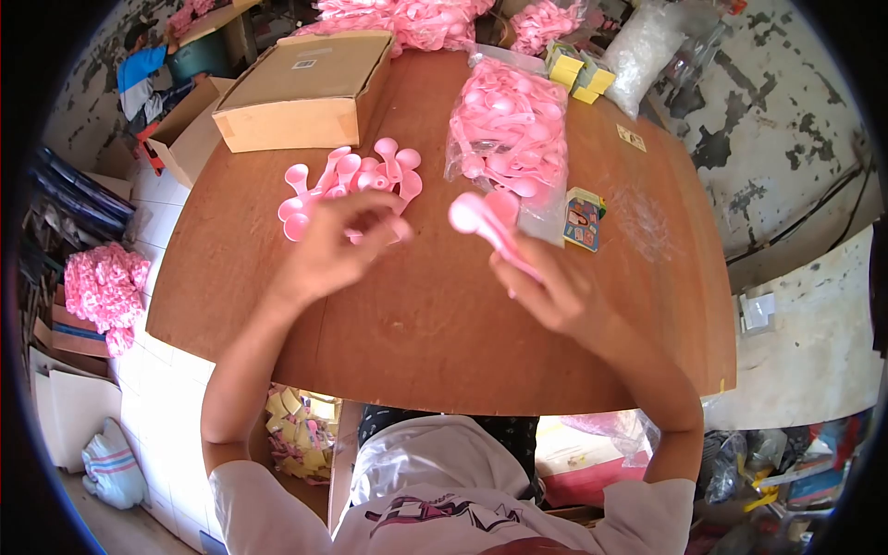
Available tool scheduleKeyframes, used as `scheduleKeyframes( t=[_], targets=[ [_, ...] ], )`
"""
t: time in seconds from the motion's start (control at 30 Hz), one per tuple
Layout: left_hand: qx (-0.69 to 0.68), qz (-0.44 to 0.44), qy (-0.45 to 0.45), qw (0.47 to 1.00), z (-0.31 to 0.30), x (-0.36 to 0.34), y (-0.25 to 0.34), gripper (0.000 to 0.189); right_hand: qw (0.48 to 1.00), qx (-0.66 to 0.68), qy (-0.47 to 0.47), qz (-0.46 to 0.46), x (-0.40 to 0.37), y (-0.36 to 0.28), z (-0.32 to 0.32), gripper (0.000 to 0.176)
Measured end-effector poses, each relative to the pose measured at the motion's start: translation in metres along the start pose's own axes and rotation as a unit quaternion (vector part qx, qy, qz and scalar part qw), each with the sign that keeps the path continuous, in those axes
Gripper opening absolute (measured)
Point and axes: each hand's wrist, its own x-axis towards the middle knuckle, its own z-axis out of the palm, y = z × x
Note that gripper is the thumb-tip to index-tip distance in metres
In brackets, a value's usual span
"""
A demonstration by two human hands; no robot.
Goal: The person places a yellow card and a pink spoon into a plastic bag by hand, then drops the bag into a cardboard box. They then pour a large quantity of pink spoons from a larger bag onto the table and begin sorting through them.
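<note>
Pink plastic spoons (347, 168) lie in a loose pile on the brown table (416, 342), left of centre. Over the near edge of this pile is my left hand (347, 242), its fingers curled and partly blurred; whether it pinches a spoon is unclear. My right hand (553, 285) is closed on the handles of pink spoons (486, 215), at least two, with their round bowls pointing up and left. Beyond my right hand, a clear plastic bag (509, 129) full of pink spoons lies on the table.
A closed cardboard box (310, 88) sits at the back left. Right of the bag are a small printed card pack (584, 220), yellow stacks (578, 72) and a clear wrapper (645, 222). A person (139, 79) is at the far left, and pink bundles (407, 23) lie at the back.
</note>
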Motion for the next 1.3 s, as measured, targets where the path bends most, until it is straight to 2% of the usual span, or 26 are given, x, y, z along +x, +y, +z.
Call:
scheduleKeyframes(
  t=[0.03,0.07,0.13,0.2,0.27,0.33,0.37,0.4,0.47,0.53,0.6,0.63,0.7,0.77,0.83,0.9,1.03,1.13,1.3],
  targets=[
    [-0.062,-0.045,-0.094,0.993,0.008,-0.004,0.009,0.033,0.999,0.02,0.026,-0.033,0.006,-0.01,0.002,0.023],
    [-0.188,-0.073,-0.176,0.964,0.018,-0.006,0.003,0.042,0.998,0.021,0.041,-0.05,0.011,-0.019,0.006,0.019],
    [-0.258,-0.082,-0.177,0.946,0.032,-0.013,0.003,0.046,0.996,-0.023,0.061,-0.064,0.015,-0.035,0.017,0.015],
    [-0.452,-0.113,-0.106,0.878,0.04,-0.019,-0.003,0.045,0.995,-0.063,0.064,-0.048,0.025,-0.047,0.025,0.013],
    [-0.523,-0.156,-0.051,0.836,0.035,-0.016,0.005,0.042,0.997,-0.051,0.055,-0.025,0.033,-0.052,0.038,0.015],
    [-0.529,-0.145,-0.039,0.835,0.026,-0.01,-0.003,0.041,0.999,0.015,0.039,-0.006,0.043,-0.052,0.051,0.02],
    [-0.536,-0.134,-0.024,0.833,0.021,-0.007,-0.007,0.041,0.996,0.086,0.0,0.0,0.045,-0.049,0.05,0.029],
    [-0.535,-0.134,-0.019,0.834,0.016,-0.005,-0.009,0.041,0.996,0.09,0.002,-0.003,0.045,-0.045,0.05,0.029],
    [-0.51,-0.115,0.004,0.853,0.007,-0.001,-0.012,0.041,0.966,0.225,0.045,0.121,0.039,-0.033,0.05,0.034],
    [-0.507,-0.104,0.022,0.855,0.002,0.0,-0.017,0.037,0.967,0.147,-0.01,0.208,0.025,0.007,0.06,0.035],
    [-0.476,-0.114,0.023,0.872,0.0,0.003,-0.014,0.037,0.965,0.031,-0.065,0.253,0.018,0.047,0.076,0.034],
    [-0.451,-0.118,0.055,0.883,0.003,0.003,-0.012,0.019,0.965,0.028,-0.065,0.253,0.015,0.061,0.084,0.034],
    [-0.441,-0.127,0.049,0.887,0.005,0.002,-0.011,0.019,0.931,0.015,-0.269,0.248,0.015,0.082,0.092,0.038],
    [-0.412,-0.156,0.052,0.896,0.005,0.002,-0.009,0.019,0.922,0.011,-0.301,0.245,0.02,0.09,0.096,0.04],
    [-0.41,-0.148,0.044,0.899,0.003,0.002,-0.008,0.019,0.912,0.012,-0.334,0.239,0.033,0.094,0.095,0.043],
    [-0.41,-0.142,0.043,0.9,0.002,0.0,-0.01,0.019,0.854,-0.006,-0.455,0.251,0.044,0.101,0.092,0.05],
    [-0.418,-0.125,0.036,0.899,0.0,0.001,-0.012,0.02,0.862,0.039,-0.45,0.23,0.039,0.113,0.086,0.055],
    [-0.416,-0.128,0.04,0.9,0.002,0.001,-0.007,0.022,0.845,0.066,-0.466,0.254,0.035,0.118,0.081,0.056],
    [-0.413,-0.137,0.05,0.899,0.002,0.0,-0.007,0.03,0.876,0.096,-0.422,0.214,0.028,0.128,0.08,0.049]
  ],
)
